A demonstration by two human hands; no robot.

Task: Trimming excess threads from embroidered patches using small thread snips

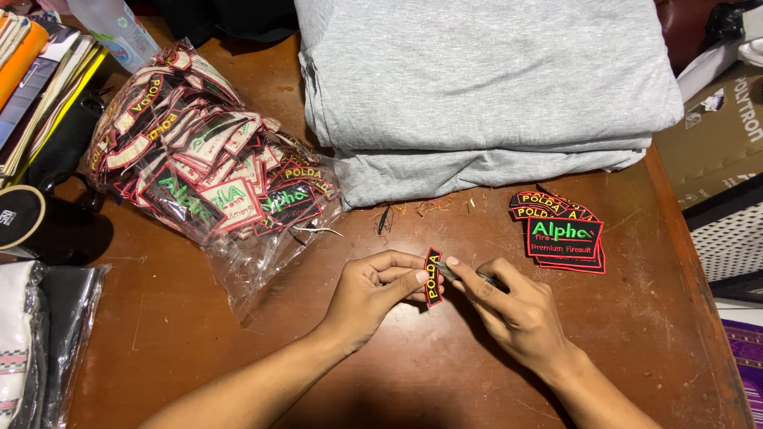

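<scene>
Right now I see the left hand pinching a small narrow embroidered patch, black with a red border and yellow lettering, held upright on its long edge just above the brown desk. Its fingers are closed on the patch from the left side. The right hand sits just beside it, fingers curled shut around a thin dark tool, likely small snips or tweezers, though it is too slim for me to tell which; its tip meets the patch's right edge. To the right lies a small stack of finished patches, larger red-bordered ones with green lettering and narrow ones on top. To the left, a clear plastic bag bulges with many more patches. A folded pile of grey fabric fills the far side of the desk, with loose thread scraps scattered in front of it. My worry is the tool tip: with the patch held so lightly between fingertips, a slip could nick the red border stitching or jab the left thumb. The patch could also twist out of the pinch and drop among the scraps. The bag's open mouth faces the desk edge, so a nudge from the left forearm might spill patches.
</scene>
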